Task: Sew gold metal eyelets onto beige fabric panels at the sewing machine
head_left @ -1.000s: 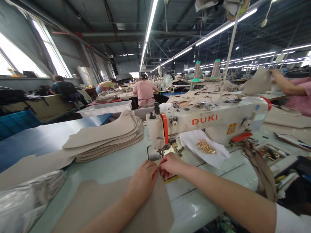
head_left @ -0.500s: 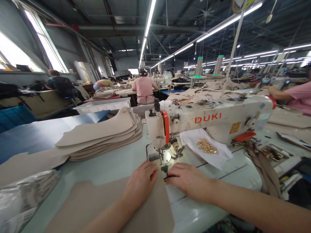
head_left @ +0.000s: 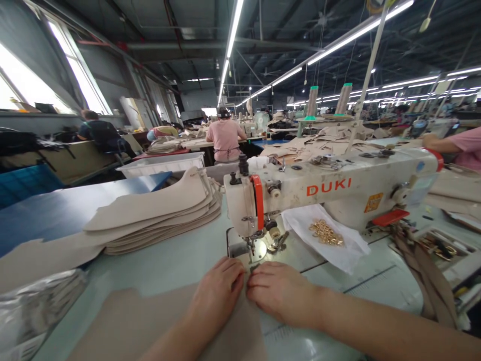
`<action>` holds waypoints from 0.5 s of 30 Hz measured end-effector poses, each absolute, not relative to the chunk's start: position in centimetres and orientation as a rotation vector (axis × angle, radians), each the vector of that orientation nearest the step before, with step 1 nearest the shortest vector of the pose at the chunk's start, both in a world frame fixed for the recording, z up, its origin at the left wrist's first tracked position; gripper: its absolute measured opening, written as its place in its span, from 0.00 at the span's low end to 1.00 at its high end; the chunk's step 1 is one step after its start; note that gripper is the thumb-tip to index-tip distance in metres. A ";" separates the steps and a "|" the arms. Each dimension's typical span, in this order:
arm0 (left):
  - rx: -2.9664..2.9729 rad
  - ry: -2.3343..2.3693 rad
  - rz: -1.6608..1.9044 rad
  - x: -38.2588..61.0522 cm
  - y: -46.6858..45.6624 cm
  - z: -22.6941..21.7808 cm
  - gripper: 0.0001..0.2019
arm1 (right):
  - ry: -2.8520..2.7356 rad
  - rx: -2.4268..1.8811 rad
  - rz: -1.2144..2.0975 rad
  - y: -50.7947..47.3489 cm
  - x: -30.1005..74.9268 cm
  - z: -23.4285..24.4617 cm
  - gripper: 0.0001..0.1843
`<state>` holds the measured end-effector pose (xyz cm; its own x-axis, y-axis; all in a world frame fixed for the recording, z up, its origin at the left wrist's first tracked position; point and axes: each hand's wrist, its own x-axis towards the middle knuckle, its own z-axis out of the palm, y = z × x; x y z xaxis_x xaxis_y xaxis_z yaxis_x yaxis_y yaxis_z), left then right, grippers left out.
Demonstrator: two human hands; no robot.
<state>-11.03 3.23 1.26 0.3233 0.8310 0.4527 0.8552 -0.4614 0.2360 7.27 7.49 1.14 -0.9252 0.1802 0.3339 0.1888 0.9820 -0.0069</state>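
Note:
A beige fabric panel (head_left: 158,311) lies flat on the pale table, its tip running toward the needle area of a white sewing machine (head_left: 289,193). My left hand (head_left: 220,286) rests on the panel just in front of the presser foot, with curled fingers pressed together at the fabric. My right hand (head_left: 280,291) is close beside it, at the panel's right edge. Its fingers are bent inward, and they hide whatever is between them. The needle and presser foot (head_left: 251,245) stand right beyond both hands.
Stacked beige panels (head_left: 158,210) lie at the left, near a crumpled plastic bag (head_left: 41,306). Small gold metal pieces (head_left: 325,233) sit on white sheeting (head_left: 345,255) under the machine arm. Brown strips (head_left: 421,271) hang at the right by a parts tray (head_left: 451,265). Other people sit farther off.
My right hand has moved left, up against my left hand. A small dark item with a yellow bit, seen at its fingers before, is now hidden. The camera view has shifted slightly.

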 end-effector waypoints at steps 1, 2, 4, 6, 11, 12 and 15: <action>-2.512 -1.598 -0.812 -11.0 3.2 1.2 0.10 | -2.789 -0.250 -0.027 7.6 7.3 1.0 0.08; -2.508 -1.588 -0.813 -11.1 3.3 1.1 0.10 | -2.785 -0.250 -0.015 7.6 7.3 0.9 0.09; -2.500 -1.567 -0.825 -11.1 3.3 1.0 0.10 | -2.773 -0.266 0.011 7.6 7.3 0.8 0.09; -2.490 -1.550 -0.841 -11.3 3.4 0.8 0.10 | -2.765 -0.280 0.043 7.6 7.4 0.8 0.09; -2.489 -1.499 -0.866 -11.5 3.7 0.6 0.11 | -2.744 -0.296 0.113 7.5 7.5 1.0 0.10; -2.488 -1.493 -0.865 -11.4 3.7 0.6 0.11 | -2.741 -0.297 0.117 7.4 7.5 1.0 0.11; -2.486 -1.475 -0.863 -11.3 3.8 0.7 0.12 | -2.740 -0.296 0.110 7.5 7.6 1.0 0.11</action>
<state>-11.28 3.76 0.74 0.3607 0.7670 0.5307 0.8383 -0.5160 0.1761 7.56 7.45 1.03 -0.9052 0.2202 0.3635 0.1903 0.9748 -0.1166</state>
